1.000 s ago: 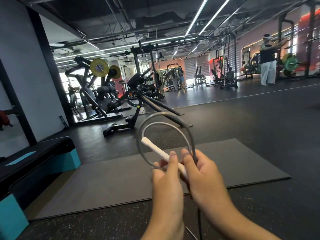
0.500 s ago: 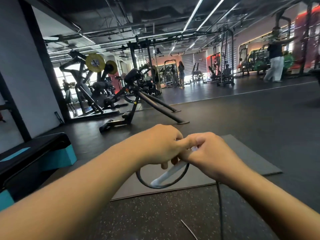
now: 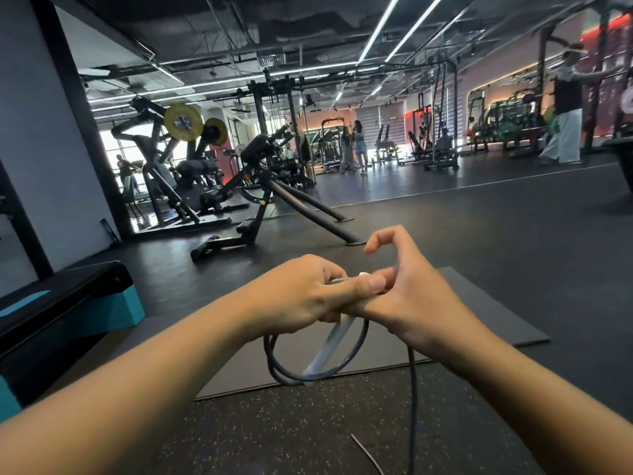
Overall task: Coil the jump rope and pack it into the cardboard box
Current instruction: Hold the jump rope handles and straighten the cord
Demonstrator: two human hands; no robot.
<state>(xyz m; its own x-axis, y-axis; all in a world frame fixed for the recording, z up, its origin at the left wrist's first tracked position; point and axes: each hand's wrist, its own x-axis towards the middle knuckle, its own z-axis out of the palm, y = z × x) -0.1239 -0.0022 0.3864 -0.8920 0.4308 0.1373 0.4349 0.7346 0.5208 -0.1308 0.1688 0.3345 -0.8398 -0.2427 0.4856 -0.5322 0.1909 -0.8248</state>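
In the head view, your two hands meet at the centre of the frame, just above the middle of the lower half. Your left hand [image 3: 301, 293] is closed around the gathered jump rope [image 3: 346, 354] and the top of its white handle [image 3: 327, 347], thumb stretched toward the right. Your right hand [image 3: 407, 296] presses against it from the right side; its lower fingers pinch the rope at the same spot while the index finger and thumb stand raised and apart, holding nothing.

The coil hangs directly below both hands as two dark loops, roughly circular, with the handle's long axis running diagonally down and to the left across them. One loose strand [image 3: 412, 406] drops from under your right hand straight to the bottom edge of the frame, so the uncoiled length lies below and on the right-hand side. Your right hand is the nearer one to draw it up for the next loop, I judge, while the left keeps the bundle.

A dark exercise mat [image 3: 479, 303] lies on the speckled floor [image 3: 308, 433] beneath the hands. No cardboard box shows anywhere in this view, so packing looks some way off.
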